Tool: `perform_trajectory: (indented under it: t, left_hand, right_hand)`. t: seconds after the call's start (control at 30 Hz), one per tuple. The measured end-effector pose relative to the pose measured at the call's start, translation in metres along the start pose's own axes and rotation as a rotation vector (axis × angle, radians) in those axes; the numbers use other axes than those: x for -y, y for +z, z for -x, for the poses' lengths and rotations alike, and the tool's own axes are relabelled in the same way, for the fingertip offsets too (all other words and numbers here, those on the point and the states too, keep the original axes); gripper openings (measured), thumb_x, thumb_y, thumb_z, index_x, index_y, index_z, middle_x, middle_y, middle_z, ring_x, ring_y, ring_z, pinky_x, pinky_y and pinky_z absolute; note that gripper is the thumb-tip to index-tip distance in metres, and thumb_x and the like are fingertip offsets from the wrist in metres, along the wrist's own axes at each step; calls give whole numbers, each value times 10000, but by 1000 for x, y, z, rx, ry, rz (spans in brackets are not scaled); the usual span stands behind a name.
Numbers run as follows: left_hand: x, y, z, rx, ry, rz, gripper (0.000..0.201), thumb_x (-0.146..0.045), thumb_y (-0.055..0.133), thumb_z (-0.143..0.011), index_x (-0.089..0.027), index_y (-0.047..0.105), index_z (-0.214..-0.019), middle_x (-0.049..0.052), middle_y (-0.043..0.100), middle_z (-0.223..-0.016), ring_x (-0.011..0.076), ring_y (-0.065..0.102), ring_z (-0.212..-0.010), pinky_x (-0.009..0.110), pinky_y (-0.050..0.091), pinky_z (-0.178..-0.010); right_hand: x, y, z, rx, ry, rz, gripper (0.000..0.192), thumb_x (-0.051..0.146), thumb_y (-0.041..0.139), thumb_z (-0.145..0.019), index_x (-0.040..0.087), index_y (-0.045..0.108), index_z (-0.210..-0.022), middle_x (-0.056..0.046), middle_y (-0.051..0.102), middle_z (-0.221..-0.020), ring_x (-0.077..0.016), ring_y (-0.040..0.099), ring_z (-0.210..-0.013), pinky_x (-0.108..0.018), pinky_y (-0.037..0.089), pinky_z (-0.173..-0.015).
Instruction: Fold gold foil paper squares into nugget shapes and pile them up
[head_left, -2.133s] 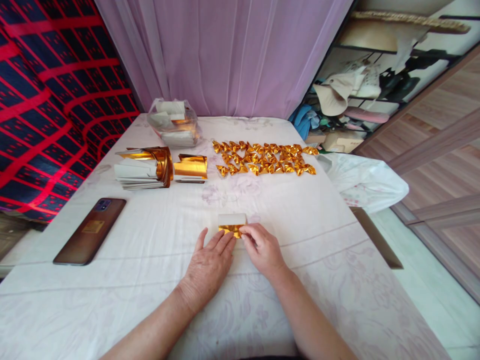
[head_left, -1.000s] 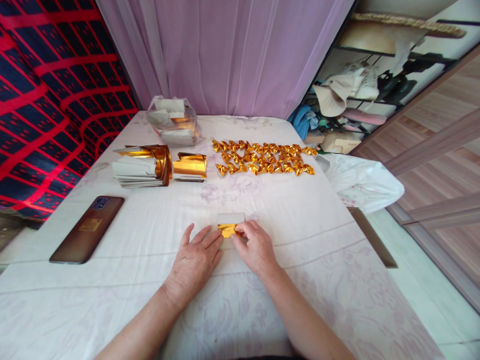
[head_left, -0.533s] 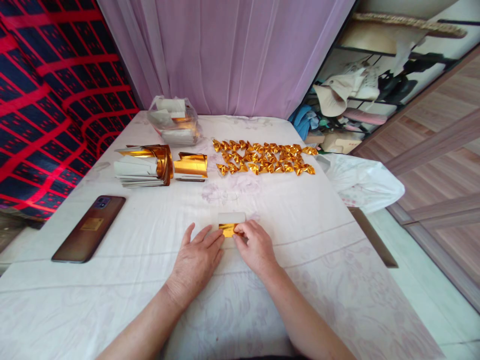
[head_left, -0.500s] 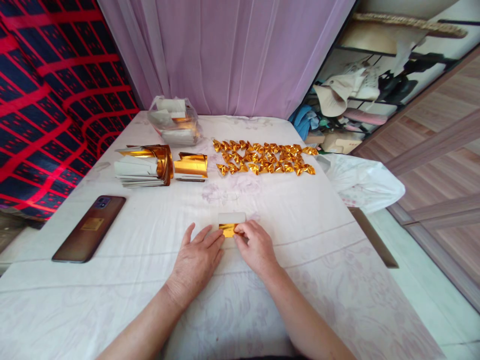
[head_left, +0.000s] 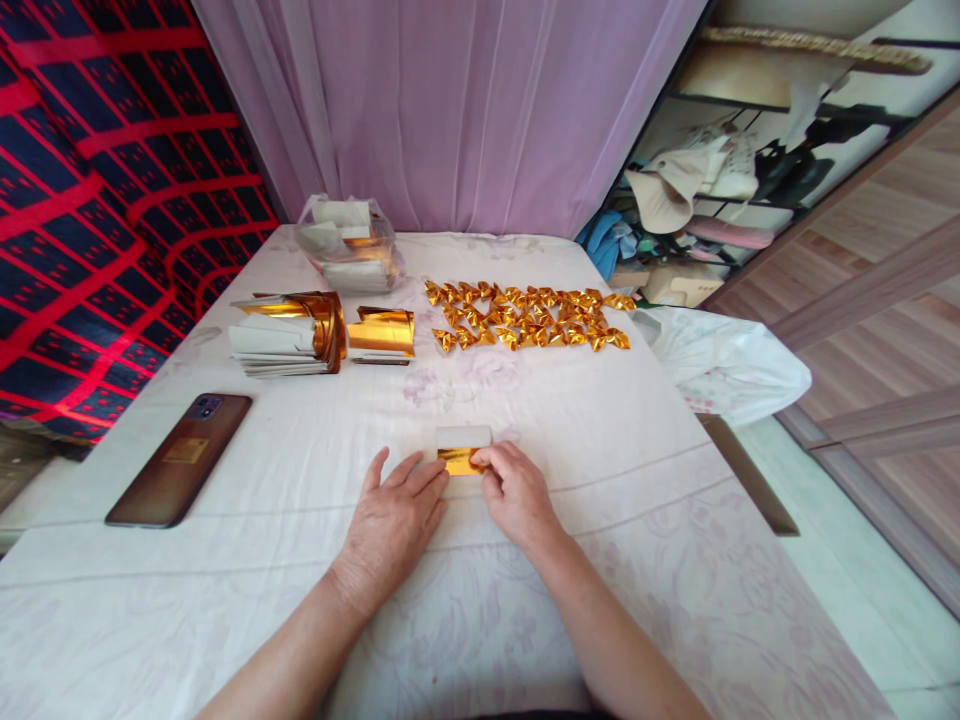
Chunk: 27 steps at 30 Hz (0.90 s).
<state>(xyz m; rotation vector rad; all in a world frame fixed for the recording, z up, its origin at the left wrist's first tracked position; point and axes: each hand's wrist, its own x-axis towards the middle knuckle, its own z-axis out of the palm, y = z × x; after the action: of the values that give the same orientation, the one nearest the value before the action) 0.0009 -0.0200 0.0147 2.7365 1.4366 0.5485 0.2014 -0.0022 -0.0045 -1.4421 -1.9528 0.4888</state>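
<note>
Gold-foil paper (head_left: 460, 456) centred, edges touched at 8 o'clock by flat left hand (head_left: 394, 512), at 3 by curled right hand (head_left: 517, 492); pinch undiscernible. Tablecloth (head_left: 555, 395) exposed toward 12. Forearms (head_left: 289, 655) cropped toward 6.

Left hand (head_left: 394, 525) spread flat on a cloth-covered desk (head_left: 315, 440), fingertips (head_left: 441, 467) touching gold-and-white foil paper (head_left: 459, 462), right hand (head_left: 519, 492) bent over its right end, rows of folded foil shapes (head_left: 538, 313) beyond, smartphone (head_left: 180, 460) at left
</note>
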Motion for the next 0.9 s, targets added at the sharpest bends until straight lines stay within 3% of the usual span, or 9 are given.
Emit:
perform_trajectory:
  t: [0.23, 0.5, 0.9]
  left_hand:
    - [-1, 0, 0, 9, 0, 22, 276, -289, 481, -956, -225, 640, -1173, 36, 683, -1214, 270, 582, -1170, 544, 213, -1119]
    - [-18, -4, -5, 97, -72, -15, 382, -472, 573, -900, -294, 616, -1236, 72, 638, -1235, 285, 549, -1180, 602, 188, -1114]
    - [-9, -6, -5, 59, -43, 18, 302, -406, 530, -936, -253, 649, -1168, 47, 667, -1217, 259, 558, -1177, 574, 109, -1152]
  right_hand:
    - [2, -1, 1, -32, -26, 23, 192, 89, 455, -839, 213, 591, -892, -44, 635, -883, -188, 600, -854, -298, 465, -784]
    - [3, 1, 1, -16, -7, 68, 189, 74, 483, -804, 205, 596, -880, -46, 627, -886, -192, 591, -840, -302, 456, -771]
    - [6, 0, 1, -19, 2, 98, 188, 71, 484, -802, 204, 593, -877, -44, 621, -876, -187, 592, -846, -297, 457, -785]
